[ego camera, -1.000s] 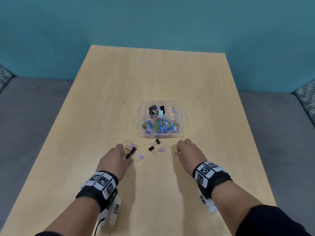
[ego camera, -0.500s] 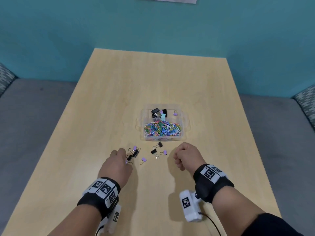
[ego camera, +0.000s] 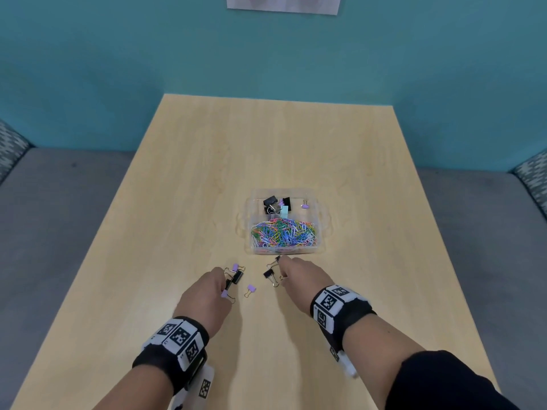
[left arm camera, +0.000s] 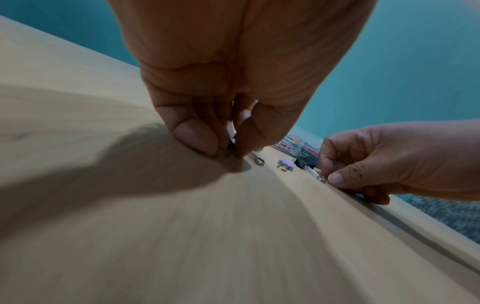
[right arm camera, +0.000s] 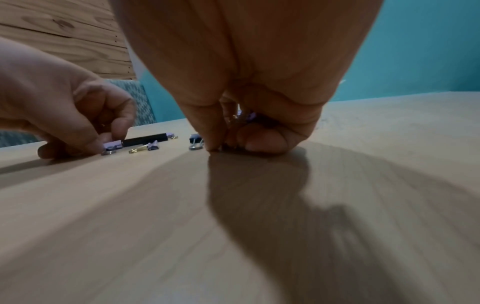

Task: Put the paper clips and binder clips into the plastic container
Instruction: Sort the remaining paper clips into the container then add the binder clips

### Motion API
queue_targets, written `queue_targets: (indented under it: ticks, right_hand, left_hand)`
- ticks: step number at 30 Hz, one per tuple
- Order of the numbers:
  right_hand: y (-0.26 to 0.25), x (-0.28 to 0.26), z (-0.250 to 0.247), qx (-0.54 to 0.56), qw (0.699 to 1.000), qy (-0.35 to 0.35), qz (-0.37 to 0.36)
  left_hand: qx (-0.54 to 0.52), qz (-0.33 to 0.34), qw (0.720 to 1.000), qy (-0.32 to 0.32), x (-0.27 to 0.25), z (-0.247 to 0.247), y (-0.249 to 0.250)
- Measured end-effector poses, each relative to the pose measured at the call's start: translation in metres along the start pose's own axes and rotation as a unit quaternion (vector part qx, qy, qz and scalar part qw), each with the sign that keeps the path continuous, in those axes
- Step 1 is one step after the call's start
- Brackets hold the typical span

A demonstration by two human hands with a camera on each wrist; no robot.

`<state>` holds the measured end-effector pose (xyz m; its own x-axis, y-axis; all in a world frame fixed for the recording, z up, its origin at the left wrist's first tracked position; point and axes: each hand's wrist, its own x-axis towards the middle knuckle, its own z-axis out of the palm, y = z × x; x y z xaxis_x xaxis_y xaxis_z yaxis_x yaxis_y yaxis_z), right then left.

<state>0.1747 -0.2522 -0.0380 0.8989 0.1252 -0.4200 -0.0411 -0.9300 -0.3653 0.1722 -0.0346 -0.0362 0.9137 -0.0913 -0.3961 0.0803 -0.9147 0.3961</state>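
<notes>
Teal wall behind, grey seating on both sides, and a pale wood-grain worktop [ego camera: 207,179] taking up most of the view. Sitting on it is the clear plastic container [ego camera: 321,223], near side full of multicoloured paper clips [ego camera: 282,235], far side holding a few black, mint and lilac binder clips [ego camera: 276,204]. What's left loose is a little scatter of black and lilac binder clips [ego camera: 236,278] lying between the container and the person. Left hand [ego camera: 204,294] is down on the left bunch, thumb and fingertips pinched on a small clip there; from the wrist view I'd call it one of the lilac ones but can't swear to it. Right hand [ego camera: 302,279] is curled fingertips-down on a small clip right in front of the container's near wall, and seems to have a lilac one tucked in its fingers already. So the container lies straight ahead of both hands, and the right one is clearly nearer, basically just a short lift forward over the rim.
</notes>
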Motion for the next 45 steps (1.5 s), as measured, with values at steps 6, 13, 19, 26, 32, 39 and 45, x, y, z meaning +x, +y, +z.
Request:
queue_targets:
  ticks: [6, 13, 19, 26, 32, 39, 45]
  right_hand:
    - [0.005, 0.004, -0.004, 0.002, 0.999, -0.031, 0.026]
    - [0.005, -0.003, -0.013, -0.058, 0.997, -0.036, 0.021]
    - [0.004, -0.007, -0.007, -0.074, 0.997, -0.02, -0.007]
    - [0.008, -0.008, -0.007, 0.037, 0.998, -0.031, 0.03]
    - [0.019, -0.016, 0.001, 0.537, 0.821, 0.016, 0.192]
    - [0.002, -0.016, -0.013, 0.674, 0.713, -0.038, 0.188]
    - [-0.015, -0.007, -0.004, 0.18, 0.982, -0.009, 0.062]
  left_hand:
    - [0.016, 0.022, 1.0, 0.0, 0.005, 0.004, 0.0]
    - [0.052, 0.023, 0.998, -0.001, 0.007, 0.004, 0.007]
    - [0.081, 0.032, 0.996, 0.019, -0.001, 0.006, 0.016]
    - [0.033, 0.056, 0.997, 0.036, -0.008, 0.018, 0.006]
    - [-0.237, -0.046, 0.97, 0.034, -0.015, 0.01, 0.002]
    - [-0.576, -0.177, 0.798, -0.015, -0.005, -0.005, 0.007]
    - [-0.209, -0.036, 0.977, 0.017, 0.001, 0.002, 0.012]
